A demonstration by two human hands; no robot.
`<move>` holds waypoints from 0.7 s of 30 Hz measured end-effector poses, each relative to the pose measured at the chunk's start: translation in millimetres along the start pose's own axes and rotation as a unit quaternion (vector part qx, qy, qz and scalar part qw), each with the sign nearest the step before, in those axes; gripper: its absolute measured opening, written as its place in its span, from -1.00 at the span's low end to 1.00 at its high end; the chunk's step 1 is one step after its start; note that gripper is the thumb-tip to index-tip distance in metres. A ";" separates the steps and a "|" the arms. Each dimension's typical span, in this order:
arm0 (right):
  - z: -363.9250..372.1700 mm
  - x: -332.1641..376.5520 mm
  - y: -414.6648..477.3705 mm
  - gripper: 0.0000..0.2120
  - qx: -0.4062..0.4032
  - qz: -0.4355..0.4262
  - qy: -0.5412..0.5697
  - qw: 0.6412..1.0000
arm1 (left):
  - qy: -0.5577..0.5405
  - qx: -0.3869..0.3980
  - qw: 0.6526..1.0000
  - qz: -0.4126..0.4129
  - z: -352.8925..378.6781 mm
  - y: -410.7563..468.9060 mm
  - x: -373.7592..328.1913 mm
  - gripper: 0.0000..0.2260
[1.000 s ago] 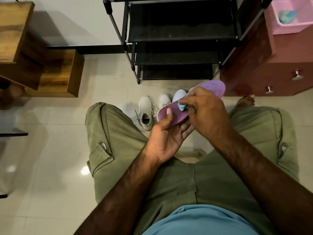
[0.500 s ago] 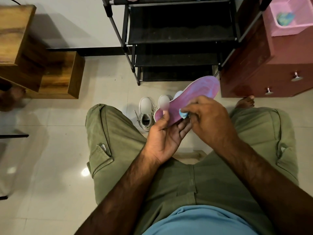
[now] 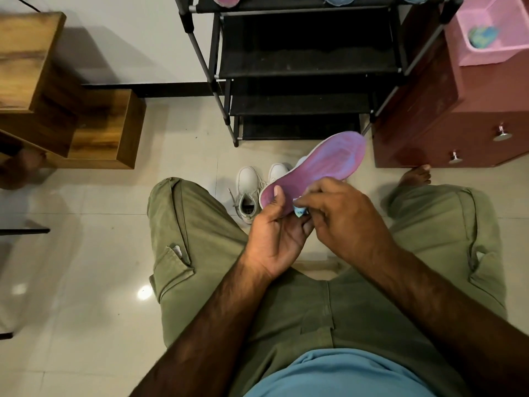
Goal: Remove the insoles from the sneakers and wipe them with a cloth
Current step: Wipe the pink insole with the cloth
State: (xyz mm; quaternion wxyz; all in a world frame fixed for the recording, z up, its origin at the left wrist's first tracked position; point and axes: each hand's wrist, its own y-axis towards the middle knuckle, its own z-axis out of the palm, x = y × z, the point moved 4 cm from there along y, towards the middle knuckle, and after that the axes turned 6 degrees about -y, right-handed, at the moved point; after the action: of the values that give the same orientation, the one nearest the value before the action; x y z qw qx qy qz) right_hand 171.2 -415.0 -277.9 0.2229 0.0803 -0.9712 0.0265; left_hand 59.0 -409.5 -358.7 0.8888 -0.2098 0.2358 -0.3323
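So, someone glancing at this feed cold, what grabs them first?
The purple insole is held up at centre, its near end gripped by the left hand, while the right hand pinches a small blue cloth against it. Below it, white sneakers sit on the floor before the black shoe rack.

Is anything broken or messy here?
Nothing looks broken or spilled. The purple insole is out only because the left hand holds it while the right hand pinches a small blue cloth at its edge. The white sneaker on the floor has loose laces, that's all.
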 end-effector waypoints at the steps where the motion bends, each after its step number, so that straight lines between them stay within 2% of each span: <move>1: -3.7 -4.9 2.2 -0.74 -0.005 0.011 0.003 1.000 | 0.002 0.002 1.000 0.003 1.8 -0.1 -0.6 -0.44; 5: -13.1 -23.3 16.5 -0.73 -0.063 0.103 -0.006 0.993 | 0.016 0.005 1.000 0.010 3.9 3.2 -0.6 -0.38; 9: -5.1 -0.2 15.6 -0.72 -0.010 0.044 0.009 0.999 | 0.036 0.021 0.999 -0.007 2.9 1.2 3.2 -0.45; 12: -14.6 -18.3 31.3 -0.72 -0.053 0.109 0.008 0.993 | 0.044 0.020 0.999 -0.004 4.2 2.3 3.7 -0.39; 14: -15.1 -20.0 37.3 -0.71 -0.069 0.127 0.003 0.989 | 0.053 0.011 0.999 -0.003 5.2 1.1 3.2 -0.43; 18: -2.3 1.7 32.3 -0.70 0.009 0.055 0.022 0.998 | 0.046 0.004 0.999 -0.009 1.9 1.4 2.9 -0.53; 21: -12.3 -21.1 40.0 -0.71 -0.048 0.133 0.011 0.990 | 0.053 0.006 0.999 0.004 5.1 2.6 2.0 -0.43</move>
State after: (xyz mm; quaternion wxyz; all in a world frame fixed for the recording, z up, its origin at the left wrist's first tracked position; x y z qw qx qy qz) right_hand 188.5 -371.4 -276.7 0.2317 -0.0606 -0.9709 0.0099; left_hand 64.5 -407.9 -356.5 0.8776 -0.1854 0.2813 -0.3412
